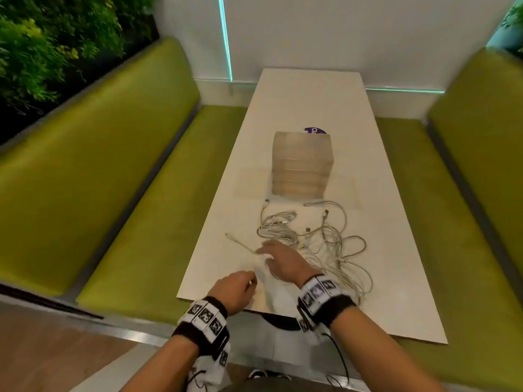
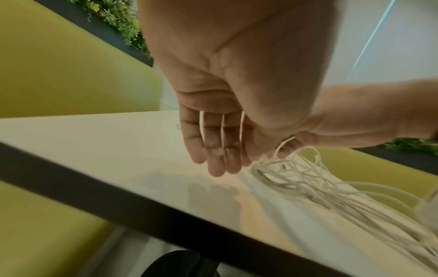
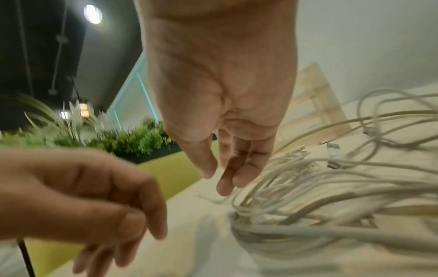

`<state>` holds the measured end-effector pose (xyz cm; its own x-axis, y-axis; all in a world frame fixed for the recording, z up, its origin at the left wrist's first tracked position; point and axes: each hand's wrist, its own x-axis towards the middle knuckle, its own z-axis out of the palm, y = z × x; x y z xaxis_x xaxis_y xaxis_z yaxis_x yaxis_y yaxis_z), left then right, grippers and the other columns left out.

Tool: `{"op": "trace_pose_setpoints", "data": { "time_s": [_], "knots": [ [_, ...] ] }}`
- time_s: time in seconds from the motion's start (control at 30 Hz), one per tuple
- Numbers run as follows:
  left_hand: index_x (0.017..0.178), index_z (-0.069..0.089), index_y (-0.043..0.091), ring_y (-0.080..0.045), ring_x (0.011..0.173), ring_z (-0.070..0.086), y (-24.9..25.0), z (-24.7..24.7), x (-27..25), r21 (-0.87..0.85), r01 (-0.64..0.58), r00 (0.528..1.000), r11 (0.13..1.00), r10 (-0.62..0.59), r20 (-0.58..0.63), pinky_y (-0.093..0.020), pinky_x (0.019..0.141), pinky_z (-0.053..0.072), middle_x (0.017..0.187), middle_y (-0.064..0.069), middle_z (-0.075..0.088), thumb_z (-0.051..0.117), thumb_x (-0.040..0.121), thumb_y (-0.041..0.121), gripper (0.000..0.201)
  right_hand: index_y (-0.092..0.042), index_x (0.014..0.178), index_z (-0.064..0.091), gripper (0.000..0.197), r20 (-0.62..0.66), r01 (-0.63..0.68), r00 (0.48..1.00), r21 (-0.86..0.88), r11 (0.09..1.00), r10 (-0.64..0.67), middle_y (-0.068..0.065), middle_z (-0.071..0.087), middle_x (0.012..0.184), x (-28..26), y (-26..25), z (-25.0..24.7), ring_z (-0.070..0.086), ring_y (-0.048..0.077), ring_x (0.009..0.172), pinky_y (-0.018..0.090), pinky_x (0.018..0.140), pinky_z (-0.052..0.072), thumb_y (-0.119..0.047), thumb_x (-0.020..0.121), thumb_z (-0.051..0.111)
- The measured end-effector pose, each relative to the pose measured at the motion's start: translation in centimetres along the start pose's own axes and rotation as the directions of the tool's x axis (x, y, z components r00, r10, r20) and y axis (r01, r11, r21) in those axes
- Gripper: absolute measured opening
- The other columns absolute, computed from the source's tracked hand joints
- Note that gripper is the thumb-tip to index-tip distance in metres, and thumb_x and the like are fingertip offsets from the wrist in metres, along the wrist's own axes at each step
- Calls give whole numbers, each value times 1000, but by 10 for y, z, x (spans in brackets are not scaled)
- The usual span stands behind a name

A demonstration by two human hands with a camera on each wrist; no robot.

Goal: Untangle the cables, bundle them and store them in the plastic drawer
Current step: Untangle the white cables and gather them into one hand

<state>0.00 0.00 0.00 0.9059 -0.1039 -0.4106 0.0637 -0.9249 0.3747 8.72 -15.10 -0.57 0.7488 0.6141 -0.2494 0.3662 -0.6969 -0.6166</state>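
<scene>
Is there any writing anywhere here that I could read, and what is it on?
"Cla": white letters on a purple sticker on the table, behind the plastic drawer, which hides the rest of the word.
The wristband markers carry black-and-white square patterns, not words.
No other text is legible; the wrist views are blurred.

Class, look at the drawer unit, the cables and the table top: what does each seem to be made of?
Drawer unit: clear, glossy plastic, apparently; the table shows through it.
Cables: white rubbery or plastic sheath, matt, bending in loose loops; plug tips look metallic.
Table top: smooth white laminate, perhaps; it reflects faintly.
</scene>
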Motion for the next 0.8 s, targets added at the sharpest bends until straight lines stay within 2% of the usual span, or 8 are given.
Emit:
{"op": "trace_pose_setpoints", "data": {
  "time_s": [0.07, 0.13, 0.23, 0.33, 0.4, 0.5, 0.67, 0.8],
  "knots": [
    [113, 57, 15, -26, 104, 57, 0, -1, 10, -12, 23, 1000, 1000, -24, -8, -35, 85, 45, 116, -6, 61, 40, 96, 28, 27, -14, 139, 44, 44, 18, -72, 997, -79, 994, 73, 10, 31, 151, 14, -6, 2, 37, 26, 135, 34, 108, 32, -10, 95, 44],
    [112, 59, 13, -27, 104, 57, -1, -2, 19, -38, 45, 999, 998, -45, 3, -35, 85, 46, 116, -8, 62, 41, 96, 26, 27, -12, 136, 46, 40, 20, -122, 992, -138, 983, 126, 13, 40, 141, 23, -10, 7, 47, 31, 124, 39, 100, 41, -15, 95, 45],
    [104, 62, 7, -29, 98, 59, -7, 4, 25, -144, 74, 997, 987, -74, 3, -36, 83, 47, 109, -12, 65, 44, 96, 27, 28, -9, 117, 58, 26, -16, -156, 988, -228, 961, 156, 14, 51, 118, 20, -8, 16, 57, 34, 103, 40, 83, 48, -20, 95, 47],
    [107, 61, 8, -26, 93, 60, -11, 8, 25, -352, 87, 994, 932, -105, -30, -34, 80, 45, 103, -10, 66, 42, 98, 40, 39, -10, 96, 68, 16, -135, -109, 986, -51, 993, 101, 11, 59, 102, 8, -10, 12, 59, 27, 93, 34, 77, 45, -19, 91, 55],
    [114, 57, 10, -25, 93, 62, -13, 7, 24, -602, 91, 985, 793, -160, -62, -39, 82, 51, 105, -11, 66, 42, 96, 47, 43, -10, 91, 69, 13, -142, -59, 987, 105, 993, 74, 10, 63, 94, -3, -11, 7, 58, 23, 89, 34, 78, 43, -18, 89, 60],
    [114, 54, 8, -24, 96, 63, -5, 4, 22, -866, -15, 977, 499, -176, -119, -37, 80, 56, 110, -15, 65, 39, 101, 32, 31, -12, 87, 70, 9, -59, -13, 998, 187, 982, 24, 8, 66, 89, -23, -12, 3, 56, 18, 82, 33, 76, 43, -15, 86, 62],
    [92, 56, 1, -20, 85, 69, 11, -8, 12, -960, -206, 966, 190, -113, -230, -26, 79, 55, 90, -15, 69, 37, 102, 16, 25, -9, 89, 65, 8, -89, 22, 996, 285, 958, 4, -4, 60, 82, -43, -15, 3, 51, 8, 72, 21, 67, 37, -12, 90, 59],
    [86, 55, 7, -21, 79, 70, 22, -23, 5, -973, -230, 963, 13, -138, -229, -27, 80, 55, 60, -4, 57, 33, 103, 15, 29, -13, 89, 63, 10, -13, -71, 997, 231, 970, 76, 2, 62, 91, -40, -6, 4, 55, 13, 80, 30, 77, 42, -18, 92, 55]
  ]
}}
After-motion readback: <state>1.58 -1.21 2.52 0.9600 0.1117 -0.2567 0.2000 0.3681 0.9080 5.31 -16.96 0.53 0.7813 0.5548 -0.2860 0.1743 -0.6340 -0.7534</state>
